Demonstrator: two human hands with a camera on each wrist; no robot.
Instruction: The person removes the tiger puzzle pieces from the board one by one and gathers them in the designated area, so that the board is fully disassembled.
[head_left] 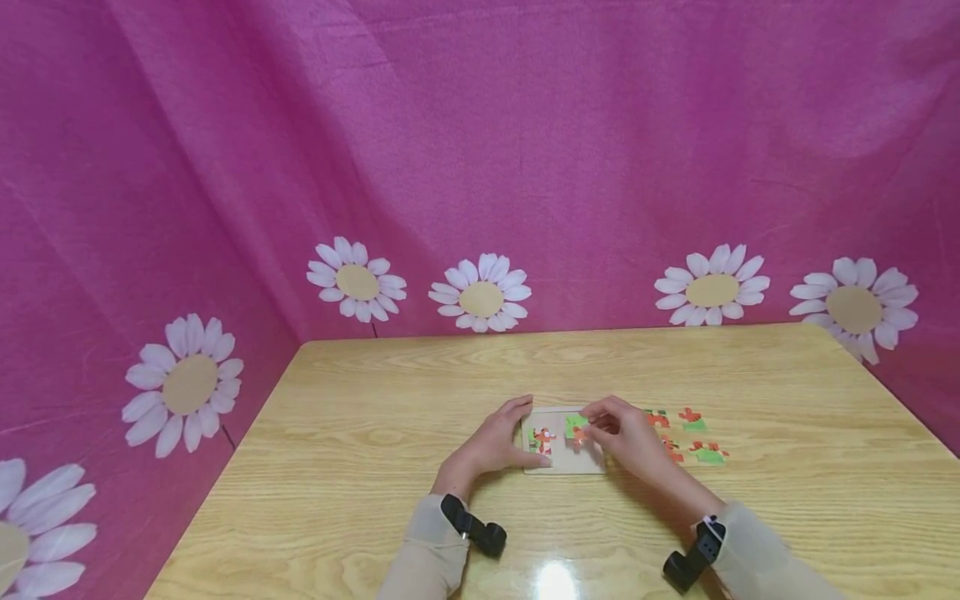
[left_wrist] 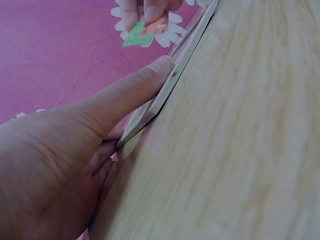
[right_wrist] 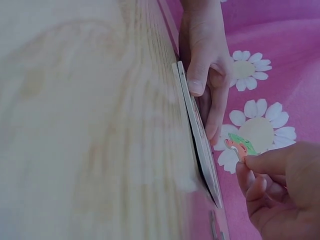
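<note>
A small, shallow wooden jigsaw board (head_left: 573,463) lies on the table, with a puzzle piece (head_left: 540,440) showing orange and green at its left side. My left hand (head_left: 493,440) holds the board by its left end, the thumb on the near edge and the fingers at the far left corner. My right hand (head_left: 636,440) pinches a green and orange puzzle piece (right_wrist: 243,146) between thumb and fingertips. That piece hangs tilted above the board, apart from its surface in both wrist views.
Several loose orange and green puzzle pieces (head_left: 708,452) lie to the right of the board, some partly behind the right hand. The wood-grain table (head_left: 390,400) reaches back to a pink curtain (head_left: 585,167) with white flowers.
</note>
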